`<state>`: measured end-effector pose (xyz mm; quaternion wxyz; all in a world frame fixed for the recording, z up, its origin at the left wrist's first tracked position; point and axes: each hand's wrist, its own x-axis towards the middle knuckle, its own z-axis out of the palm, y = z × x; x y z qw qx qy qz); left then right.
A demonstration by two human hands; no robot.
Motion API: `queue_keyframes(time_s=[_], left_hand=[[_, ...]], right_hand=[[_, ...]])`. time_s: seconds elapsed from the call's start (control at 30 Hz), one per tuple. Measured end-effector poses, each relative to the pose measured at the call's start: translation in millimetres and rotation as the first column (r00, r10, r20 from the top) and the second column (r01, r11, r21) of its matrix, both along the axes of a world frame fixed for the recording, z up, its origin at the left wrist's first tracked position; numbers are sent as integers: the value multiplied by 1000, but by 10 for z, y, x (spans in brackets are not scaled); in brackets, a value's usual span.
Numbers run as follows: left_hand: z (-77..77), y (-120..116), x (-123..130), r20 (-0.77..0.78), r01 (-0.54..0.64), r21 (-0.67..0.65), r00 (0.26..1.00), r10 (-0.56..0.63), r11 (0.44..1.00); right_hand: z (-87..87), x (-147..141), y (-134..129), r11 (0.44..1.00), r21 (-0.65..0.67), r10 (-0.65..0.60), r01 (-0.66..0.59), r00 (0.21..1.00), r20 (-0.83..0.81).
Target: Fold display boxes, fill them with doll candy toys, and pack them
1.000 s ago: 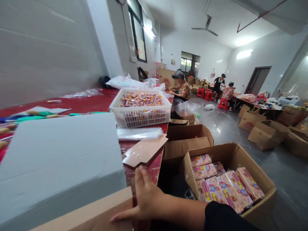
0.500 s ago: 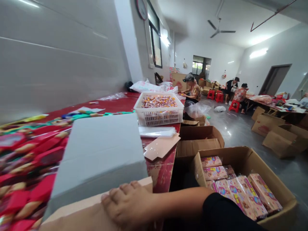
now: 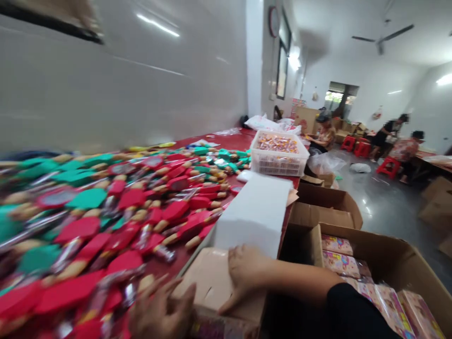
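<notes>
My right hand (image 3: 247,270) lies on a flat pinkish-tan piece of cardboard (image 3: 208,268), its fingers stretched forward and the thumb spread. At the cardboard's near left edge, my left hand (image 3: 162,306) appears blurred, with its fingers apart; nothing shows in them. Beyond the cardboard is a white panel (image 3: 256,202), which looks like part of a carton. Below the cardboard, at the bottom edge, a pink printed pack (image 3: 222,327) shows in part. Red and green paddle-shaped items (image 3: 79,230) with tan ends are heaped to the left.
A white plastic basket (image 3: 278,165) of small wrapped pieces stands farther along the red table (image 3: 197,139). At the right, an open carton (image 3: 384,240) holds several pink printed packs (image 3: 341,263). Co-workers (image 3: 323,132) sit and stand in the background.
The view has swung left, showing more of the red and green heap. My left hand has come into view. My right hand still rests on the cardboard, which now lies more fully in sight.
</notes>
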<state>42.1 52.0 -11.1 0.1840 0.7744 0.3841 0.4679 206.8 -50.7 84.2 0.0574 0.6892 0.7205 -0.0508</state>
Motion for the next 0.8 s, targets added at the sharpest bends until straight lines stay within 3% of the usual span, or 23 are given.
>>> queue_keyframes(time_s=[0.1, 0.2, 0.37, 0.6, 0.73, 0.8], left_hand=[[7, -81, 48, 14, -97, -85, 995, 98, 992], [-18, -118, 74, 54, -128, -206, 988, 142, 970], [-37, -144, 51, 121, -99, -182, 985, 122, 978], [34, -173, 68, 180, -68, -215, 978, 108, 974], [45, -181, 90, 245, -49, -303, 961, 128, 952], [40, -166, 94, 247, -43, -335, 960, 132, 941]], right_hand=[[6, 19, 35, 997, -71, 35, -38, 999, -37], [-43, 65, 62, 995, -98, 15, -33, 984, -180], [-89, 62, 0, 981, -190, -94, 29, 934, -344], [26, 32, 9, 981, -191, -18, -35, 964, -265], [26, 64, 50, 926, -369, -46, -73, 952, -302], [-64, 63, 37, 877, -476, -157, -69, 894, -419]])
